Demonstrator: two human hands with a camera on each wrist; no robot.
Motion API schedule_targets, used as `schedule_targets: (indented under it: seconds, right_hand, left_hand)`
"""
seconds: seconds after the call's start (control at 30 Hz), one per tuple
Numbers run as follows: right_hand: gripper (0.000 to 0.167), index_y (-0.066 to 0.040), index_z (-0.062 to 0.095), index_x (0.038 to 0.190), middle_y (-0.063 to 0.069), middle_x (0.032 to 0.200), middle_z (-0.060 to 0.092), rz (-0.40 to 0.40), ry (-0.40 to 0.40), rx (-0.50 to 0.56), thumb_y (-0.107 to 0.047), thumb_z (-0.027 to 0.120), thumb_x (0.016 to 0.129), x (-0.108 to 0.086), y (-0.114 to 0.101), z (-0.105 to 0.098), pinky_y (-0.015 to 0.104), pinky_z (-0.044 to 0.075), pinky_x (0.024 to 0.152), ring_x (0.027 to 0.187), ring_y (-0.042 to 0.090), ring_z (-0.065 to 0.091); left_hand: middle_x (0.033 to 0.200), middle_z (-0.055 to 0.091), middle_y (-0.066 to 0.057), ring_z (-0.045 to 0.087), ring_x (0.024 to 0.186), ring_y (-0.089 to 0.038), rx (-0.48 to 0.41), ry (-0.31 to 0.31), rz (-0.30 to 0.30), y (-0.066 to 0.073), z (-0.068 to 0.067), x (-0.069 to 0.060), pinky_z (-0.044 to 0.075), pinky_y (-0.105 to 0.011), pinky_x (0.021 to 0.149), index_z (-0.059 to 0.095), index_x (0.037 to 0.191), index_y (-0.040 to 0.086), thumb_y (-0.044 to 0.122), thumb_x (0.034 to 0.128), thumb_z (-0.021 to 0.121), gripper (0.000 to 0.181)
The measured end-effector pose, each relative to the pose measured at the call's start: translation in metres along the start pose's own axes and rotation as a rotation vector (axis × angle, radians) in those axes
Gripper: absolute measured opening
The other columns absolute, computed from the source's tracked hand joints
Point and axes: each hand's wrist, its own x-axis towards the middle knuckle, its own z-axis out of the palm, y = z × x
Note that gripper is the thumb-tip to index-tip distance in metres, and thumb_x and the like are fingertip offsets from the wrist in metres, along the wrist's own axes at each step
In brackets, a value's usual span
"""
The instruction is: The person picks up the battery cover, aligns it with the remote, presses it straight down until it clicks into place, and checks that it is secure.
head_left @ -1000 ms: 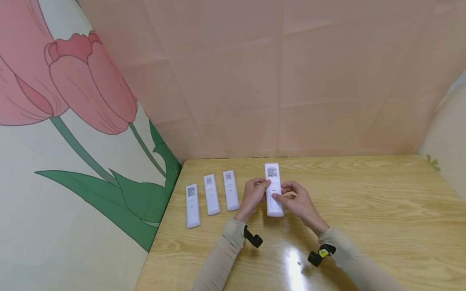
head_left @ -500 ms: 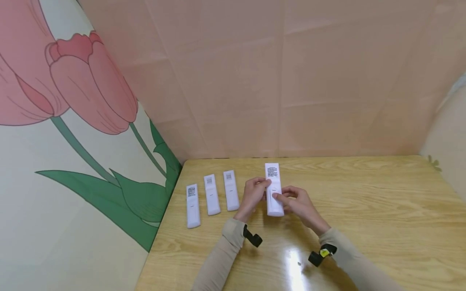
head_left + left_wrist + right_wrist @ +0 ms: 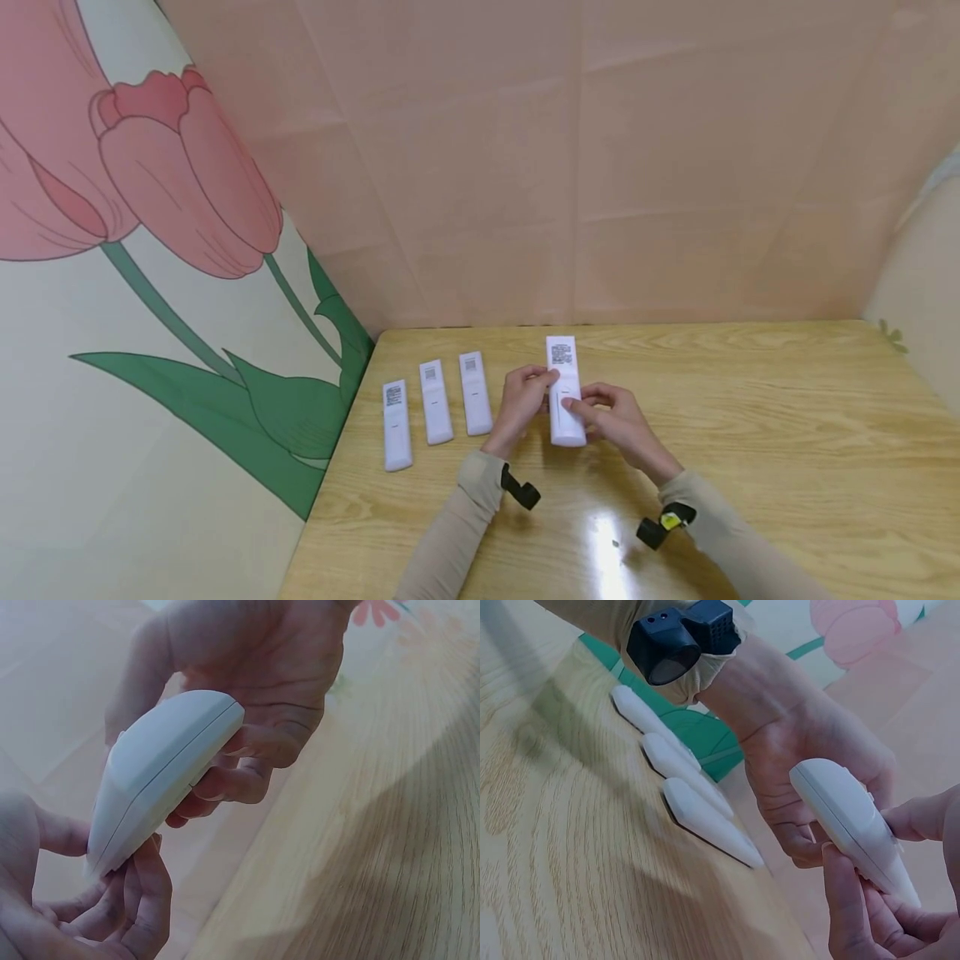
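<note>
Both hands hold a white remote control [image 3: 567, 429] above the wooden table, its labelled back turned up and its printed label toward the far end. My left hand [image 3: 525, 400] pinches its left edge, thumb on top and fingers underneath. From the right, my right hand [image 3: 618, 419] grips the lower half, with the thumb pressed on the battery cover and the other fingers partly hidden beneath. In the left wrist view, a seam runs along the side of the remote control [image 3: 161, 754]. The right wrist view shows the remote control [image 3: 840, 799] between both hands' fingers.
Left of the hands lie three similar white remotes, back up: the left one [image 3: 397, 442], the middle one [image 3: 437, 421] and the right one [image 3: 476, 408]. The wooden table [image 3: 787, 433] meets a pinkish cloth [image 3: 480, 167] at the back and a tulip-printed panel [image 3: 187, 417] at left.
My right hand's fingers beside the remote control have shifted slightly toward me. The remote control and my left hand stay almost still.
</note>
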Motion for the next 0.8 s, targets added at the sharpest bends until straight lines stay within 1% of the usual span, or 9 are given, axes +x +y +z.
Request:
schedule_targets:
  seconds: [0.2, 0.43, 0.63, 0.8]
  right_hand:
    - [0.046, 0.010, 0.062, 0.126, 0.015, 0.106, 0.066, -0.017, -0.006, 0.000, -0.025, 0.077, 0.100, -0.0004, -0.0002, 0.0005, 0.049, 0.067, 0.076, 0.084, 0.024, 0.072]
    - [0.045, 0.009, 0.062, 0.124, 0.015, 0.106, 0.066, -0.028, -0.007, -0.008, -0.025, 0.078, 0.099, -0.0018, -0.0011, 0.0004, 0.046, 0.067, 0.073, 0.085, 0.023, 0.071]
    - [0.045, 0.009, 0.063, 0.124, 0.016, 0.107, 0.066, -0.025, -0.005, -0.028, -0.025, 0.078, 0.099, -0.0030, -0.0027, -0.0003, 0.043, 0.067, 0.072, 0.085, 0.023, 0.071]
    - [0.045, 0.008, 0.063, 0.124, 0.016, 0.107, 0.066, -0.017, 0.003, -0.037, -0.026, 0.078, 0.099, -0.0042, -0.0038, -0.0003, 0.044, 0.067, 0.072, 0.084, 0.023, 0.071]
  left_hand:
    - [0.093, 0.077, -0.007, 0.073, 0.072, -0.015, -0.001, -0.001, 0.010, 0.0007, -0.0008, -0.0004, 0.060, -0.027, 0.062, 0.077, 0.111, 0.006, 0.027, 0.1004, 0.072, 0.024]
    - [0.093, 0.077, -0.008, 0.073, 0.071, -0.014, -0.001, -0.006, 0.015, 0.0013, -0.0020, -0.0011, 0.061, -0.028, 0.064, 0.077, 0.111, 0.005, 0.027, 0.1000, 0.073, 0.025]
    - [0.092, 0.077, -0.008, 0.073, 0.070, -0.014, 0.002, -0.010, 0.014, 0.0029, -0.0018, -0.0027, 0.060, -0.025, 0.061, 0.077, 0.112, 0.005, 0.027, 0.1003, 0.073, 0.026]
    - [0.093, 0.077, -0.008, 0.073, 0.071, -0.015, 0.006, -0.012, 0.012, 0.0034, -0.0020, -0.0039, 0.059, -0.024, 0.059, 0.078, 0.111, 0.006, 0.027, 0.1008, 0.072, 0.024]
